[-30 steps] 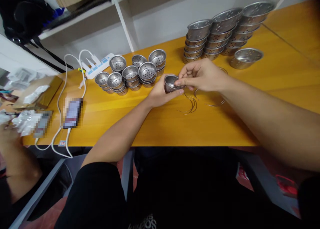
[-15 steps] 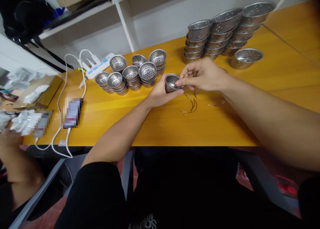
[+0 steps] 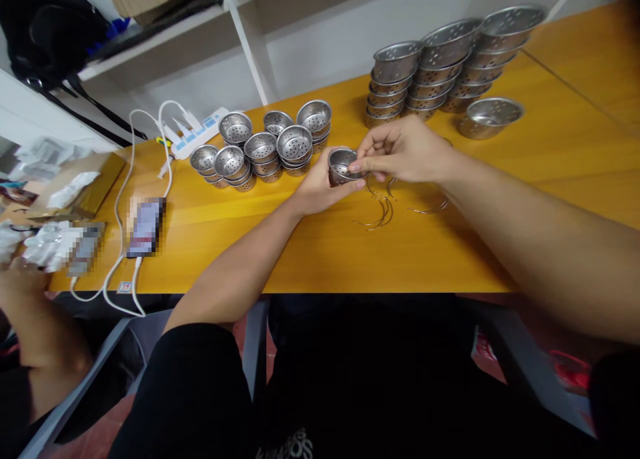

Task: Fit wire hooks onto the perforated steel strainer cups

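Observation:
A small perforated metal cup point(image 3: 341, 171) is tilted in the grip of my left hand point(image 3: 319, 189), whose fingers and thumb wrap around its side. My right hand point(image 3: 400, 151) pinches at the cup's right rim, thumb and forefinger pressed together. Whatever lies between those fingertips is too small to make out. Beneath both hands, several thin curved wires point(image 3: 386, 213) lie loose on the wooden table point(image 3: 320, 259). Another curved wire point(image 3: 431, 209) rests under my right wrist.
Several stacked perforated cups point(image 3: 261, 149) stand left of my hands. Taller stacks point(image 3: 433, 65) rise behind, with a single cup point(image 3: 490, 117) beside them. A power strip point(image 3: 200, 135), white cables and a phone point(image 3: 146, 227) lie left. At far left is another person's arm point(image 3: 43, 325).
My hands stay almost in the same place around the cup, with only a slight shift. The other person's arm at the left has moved a little.

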Available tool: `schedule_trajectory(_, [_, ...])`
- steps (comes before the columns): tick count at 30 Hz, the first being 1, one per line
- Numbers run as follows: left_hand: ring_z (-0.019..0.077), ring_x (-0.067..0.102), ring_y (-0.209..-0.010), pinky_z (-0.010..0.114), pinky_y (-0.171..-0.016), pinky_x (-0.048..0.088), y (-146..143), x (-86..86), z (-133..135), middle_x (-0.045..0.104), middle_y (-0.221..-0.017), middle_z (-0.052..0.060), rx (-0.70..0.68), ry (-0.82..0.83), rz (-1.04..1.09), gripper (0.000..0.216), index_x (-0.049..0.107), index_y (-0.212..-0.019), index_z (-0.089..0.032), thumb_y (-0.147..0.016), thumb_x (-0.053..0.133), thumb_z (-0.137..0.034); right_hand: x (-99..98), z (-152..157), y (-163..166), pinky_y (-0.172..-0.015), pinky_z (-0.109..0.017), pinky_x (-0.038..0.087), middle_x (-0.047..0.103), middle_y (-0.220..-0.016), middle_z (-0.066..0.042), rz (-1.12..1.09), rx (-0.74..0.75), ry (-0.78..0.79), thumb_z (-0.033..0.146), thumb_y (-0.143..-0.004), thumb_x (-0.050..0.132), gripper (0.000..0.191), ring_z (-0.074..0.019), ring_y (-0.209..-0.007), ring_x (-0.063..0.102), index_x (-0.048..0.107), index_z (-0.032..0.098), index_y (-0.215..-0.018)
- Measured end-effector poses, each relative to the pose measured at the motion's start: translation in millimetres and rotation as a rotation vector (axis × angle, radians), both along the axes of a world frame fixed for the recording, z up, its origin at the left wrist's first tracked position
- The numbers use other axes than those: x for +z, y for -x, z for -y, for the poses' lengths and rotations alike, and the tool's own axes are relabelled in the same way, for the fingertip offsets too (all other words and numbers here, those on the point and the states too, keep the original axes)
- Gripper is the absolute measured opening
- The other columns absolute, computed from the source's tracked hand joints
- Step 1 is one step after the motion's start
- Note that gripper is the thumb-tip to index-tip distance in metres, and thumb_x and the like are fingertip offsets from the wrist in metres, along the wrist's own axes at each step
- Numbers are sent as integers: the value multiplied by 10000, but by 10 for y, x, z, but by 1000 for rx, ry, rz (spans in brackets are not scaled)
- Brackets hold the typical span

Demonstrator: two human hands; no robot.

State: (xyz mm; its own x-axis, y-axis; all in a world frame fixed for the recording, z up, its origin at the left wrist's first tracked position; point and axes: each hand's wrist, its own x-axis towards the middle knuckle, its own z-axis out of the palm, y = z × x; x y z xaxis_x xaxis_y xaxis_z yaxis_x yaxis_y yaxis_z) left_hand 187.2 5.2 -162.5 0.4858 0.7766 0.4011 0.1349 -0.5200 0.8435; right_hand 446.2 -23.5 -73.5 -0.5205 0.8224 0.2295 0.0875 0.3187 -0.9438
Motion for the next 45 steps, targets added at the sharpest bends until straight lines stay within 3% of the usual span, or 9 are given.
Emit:
schedule_trajectory(8, [347, 813, -1396, 606, -1303, 676, 5, -27, -4, 743, -1430, 105, -42, -21, 8, 933, 628, -1604, -278, -967, 1058, -806, 2, 9, -1, -545, -365, 438, 770, -710, -17, 8, -9, -13, 724, -946, 1200, 566, -164, -610, 581, 836, 292, -946])
schedule_trajectory(13, [370, 766, -1466, 614, -1356, 627, -6, 23, 13, 731, -1417, 101, -20, 33, 1, 940, 657, -1561, -285, -913, 1113, -791, 39, 22, 13, -503, -364, 445, 763, -708, -14, 8, -13, -11, 725, -827, 1260, 603, -174, -571, 599, 847, 294, -909])
schedule_trajectory(16, [371, 765, -1470, 610, -1360, 626, -10, 30, 27, 738, -1437, 107, -12, 54, -6, 952, 659, -1565, -275, -915, 1114, -800, 59, 43, 8, -520, -374, 444, 752, -716, -17, 9, -5, -12, 763, -830, 1249, 633, -169, -578, 583, 846, 285, -923])
schedule_trajectory(20, [393, 772, -1507, 631, -1389, 629, -4, -31, 25, 733, -1497, 129, -21, -1, 16, 1009, 627, -1621, -253, -928, 1094, -820, 67, 76, -26, -656, -427, 557, 801, -847, -54, 27, -17, -84, 776, -936, 1181, 573, -207, -694, 613, 889, 294, -1041])
schedule_trajectory(26, [404, 781, -1558, 654, -1437, 633, 19, -134, -31, 731, -1635, 180, 13, -14, 33, 1102, 547, -1715, -255, -960, 1031, -895, 8, 11, -154, -924, -579, 725, 829, -1080, -90, 148, -152, -395, 800, -1052, 1022, 443, -337, -955, 741, 906, 373, -1071])
schedule_trajectory(29, [414, 784, -1568, 690, -1452, 630, 36, -160, -67, 739, -1653, 184, 18, -33, 54, 1090, 561, -1718, -260, -966, 1026, -898, -49, -53, -212, -1054, -617, 739, 851, -1297, -138, 236, -97, -553, 643, -1162, 890, 314, -381, -1170, 808, 948, 337, -1119])
schedule_trajectory(32, [432, 766, -1617, 725, -1480, 609, 50, -168, -86, 739, -1680, 187, 30, -51, 62, 1057, 580, -1722, -264, -980, 1039, -860, -127, -110, -228, -1166, -666, 727, 807, -1496, -197, 283, -34, -680, 446, -1175, 786, 276, -413, -1337, 822, 992, 269, -1226])
schedule_trajectory(38, [421, 759, -1635, 695, -1490, 617, 49, -117, -39, 734, -1706, 186, 37, -40, 95, 1049, 590, -1705, -269, -950, 1101, -788, -245, -156, -183, -1272, -711, 717, 745, -1547, -174, 299, 80, -647, 470, -1139, 803, 382, -424, -1398, 805, 983, 315, -1438])
schedule_trajectory(45, [414, 765, -1616, 716, -1497, 614, -10, -65, 16, 748, -1680, 182, 14, 74, 174, 1097, 610, -1661, -272, -857, 1185, -748, -178, -114, -177, -1302, -730, 691, 827, -1405, -128, 228, 17, -558, 551, -1105, 908, 251, -441, -1325, 829, 974, 384, -1281])
